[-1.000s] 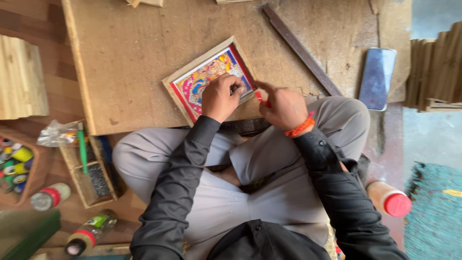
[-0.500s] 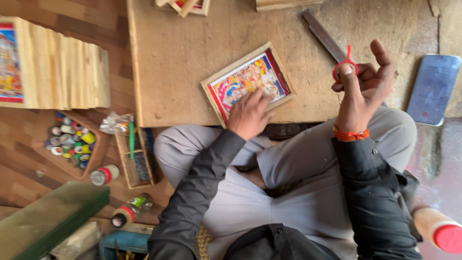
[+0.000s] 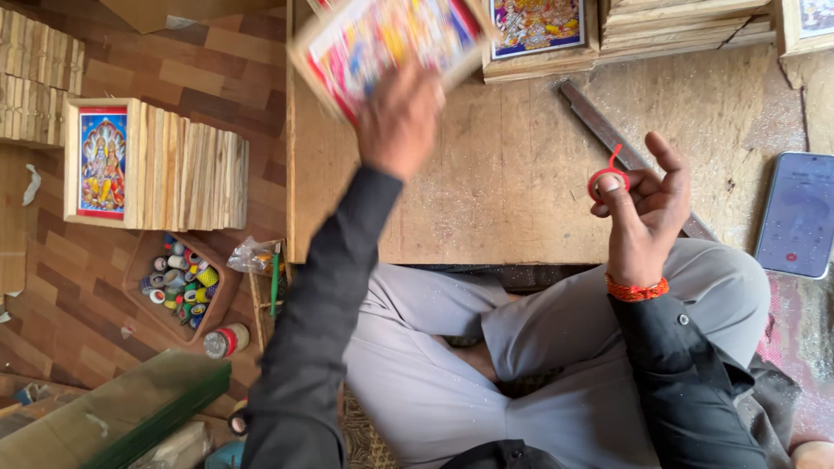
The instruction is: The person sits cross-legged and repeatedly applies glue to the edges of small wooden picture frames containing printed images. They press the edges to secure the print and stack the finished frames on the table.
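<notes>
Landmark: we place everything from the wooden work board [image 3: 521,208] across our lap.
Tray: left of the board on the floor, a shallow wooden tray [image 3: 139,269] holds small coloured rolls and spools [image 3: 181,285], packed close.
Jar: a small jar [image 3: 226,340] lies on its side just below the tray.
Stack: above the tray, a stack of wooden frames [image 3: 187,176] stands on edge, a framed picture [image 3: 102,162] facing us at its left end.
Left hand: our left hand [image 3: 400,117] is closed on a small framed picture [image 3: 387,39], lifted over the board's far left part; it is blurred, so the print is unclear.
Ruler: a flat metal bar [image 3: 599,126] lies slanted on the board, passing behind the right hand.
Right hand: our right hand [image 3: 647,213] is raised above the board's near edge, pinching a small red tape roll [image 3: 608,184], other fingers spread.
Far edge: more frames [image 3: 669,30] lie stacked along the board's far side.
Phone: a phone [image 3: 797,213] lies flat near the board's right edge.
Open room: the board's middle is bare.
</notes>
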